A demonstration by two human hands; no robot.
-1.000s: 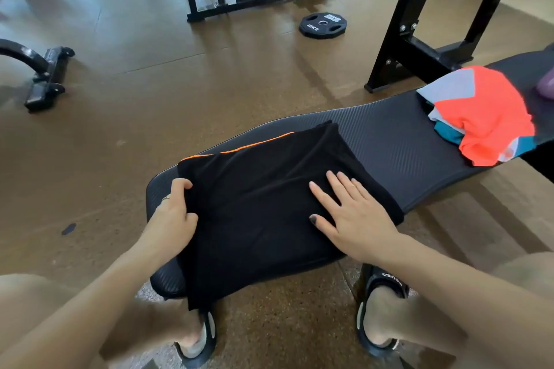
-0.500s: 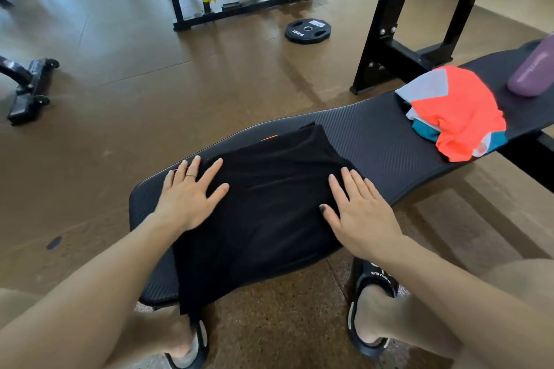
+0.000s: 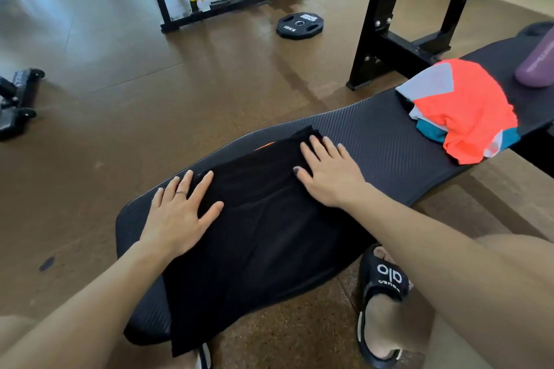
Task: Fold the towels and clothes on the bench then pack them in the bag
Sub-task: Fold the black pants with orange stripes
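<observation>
The slide [image 3: 386, 278] on my right foot reads "alo" in white, and the weight plate [image 3: 299, 25] on the floor is marked "10KG"; the print on the purple bottle [image 3: 536, 66] is too small to read. The black garment [image 3: 263, 225] lies across the near end of the bench [image 3: 374, 129], its lower edge hanging off the near edge. My left hand [image 3: 180, 216] rests flat, fingers spread, half on the garment's left edge and half on the bench pad; it grips nothing. My right hand [image 3: 329, 174] lies flat and open on the garment's far right corner, pressing down, also holding nothing. A sliver of orange trim shows at the garment's far edge. The orange, grey and teal clothes [image 3: 461, 111] sit in a heap toward the far end of the bench, well apart from my hands, with the bottle lying just beyond. Half a second ago my right hand was lower on the cloth; it has slid up toward the far corner, while my left has stayed about where it was.
</observation>
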